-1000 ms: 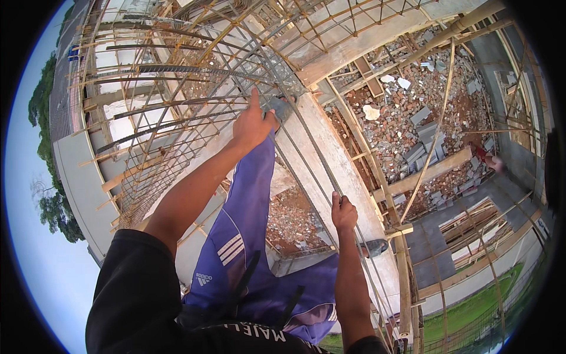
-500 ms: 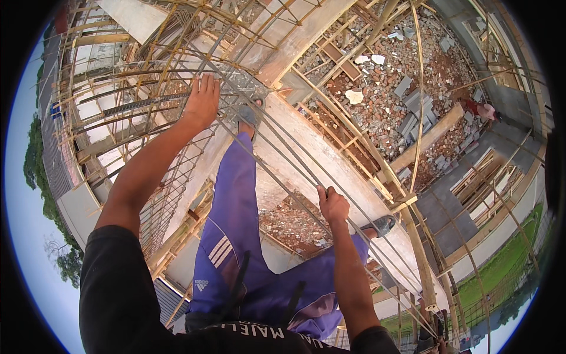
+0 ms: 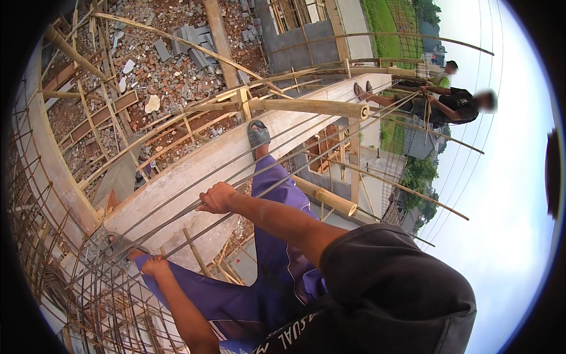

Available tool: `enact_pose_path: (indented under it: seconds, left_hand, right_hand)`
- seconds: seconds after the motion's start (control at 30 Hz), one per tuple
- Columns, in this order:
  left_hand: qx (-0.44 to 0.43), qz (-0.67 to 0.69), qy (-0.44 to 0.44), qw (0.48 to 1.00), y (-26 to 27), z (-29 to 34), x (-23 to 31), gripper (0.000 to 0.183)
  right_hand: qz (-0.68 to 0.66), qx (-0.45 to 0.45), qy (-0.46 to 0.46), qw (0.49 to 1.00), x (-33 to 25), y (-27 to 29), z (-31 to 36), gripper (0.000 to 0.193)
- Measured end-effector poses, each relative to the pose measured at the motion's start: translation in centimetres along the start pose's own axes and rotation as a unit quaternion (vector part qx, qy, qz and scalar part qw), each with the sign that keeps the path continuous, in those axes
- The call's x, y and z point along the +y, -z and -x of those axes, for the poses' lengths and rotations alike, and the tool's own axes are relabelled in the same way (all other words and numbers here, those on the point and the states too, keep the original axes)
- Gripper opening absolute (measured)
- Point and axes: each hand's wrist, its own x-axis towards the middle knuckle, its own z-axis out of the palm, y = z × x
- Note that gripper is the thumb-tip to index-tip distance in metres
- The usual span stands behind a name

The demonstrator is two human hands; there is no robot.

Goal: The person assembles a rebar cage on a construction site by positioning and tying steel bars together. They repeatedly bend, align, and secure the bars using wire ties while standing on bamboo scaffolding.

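Several long ribbed steel rebars stretch over the formwork from the cage at lower left to the far right. My right hand is closed around rebar near the middle of their length. Lower left, beside my knee, my left hand has its fingers curled at the lowest bar; its grip is partly hidden. At the far end, a co-worker in dark clothes has both hands at the rebar ends. My sandalled feet straddle the pale formwork boards.
A bamboo pole crosses the boards near my right foot, and a second pole juts out beside my leg. Tied rebar cages stand at lower left. Below lies rubble with broken blocks. Another person is behind the co-worker.
My view has swung right, bringing the co-worker and the rebars' far ends into sight. My left hand has gone from lying flat on the bars to curled fingers; my right hand still grips.
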Motion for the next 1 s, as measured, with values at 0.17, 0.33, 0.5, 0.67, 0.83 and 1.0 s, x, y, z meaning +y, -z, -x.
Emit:
enact_pose_path:
  seconds: [0.17, 0.33, 0.5, 0.67, 0.83, 1.0]
  left_hand:
    - [-0.053, 0.084, 0.032, 0.995, 1.3, 4.6, -0.3, 0.072]
    - [-0.031, 0.194, 0.008, 0.98, 4.8, -0.1, 7.1, 0.075]
    - [-0.004, 0.089, 0.001, 0.996, 5.8, -3.7, 11.8, 0.067]
    - [-0.011, 0.125, -0.039, 0.991, 8.4, -9.0, 15.5, 0.042]
    - [-0.024, 0.107, -0.04, 0.993, 9.3, -5.1, 15.5, 0.037]
    - [-0.01, 0.101, -0.104, 0.989, 11.1, -3.1, 16.7, 0.025]
  right_hand:
    - [0.007, -0.035, -0.022, 0.999, 1.6, 1.3, 1.9, 0.066]
    - [-0.054, -0.013, 0.012, 0.998, 2.0, 1.5, 3.8, 0.069]
    - [-0.061, 0.003, 0.093, 0.994, -6.5, -0.1, -2.1, 0.066]
    - [-0.123, 0.055, 0.139, 0.981, -17.8, -2.9, -10.2, 0.054]
    - [-0.183, 0.043, 0.093, 0.978, -22.7, -4.7, -13.8, 0.049]
    - [-0.173, 0.079, 0.133, 0.973, -27.6, -5.5, -15.1, 0.043]
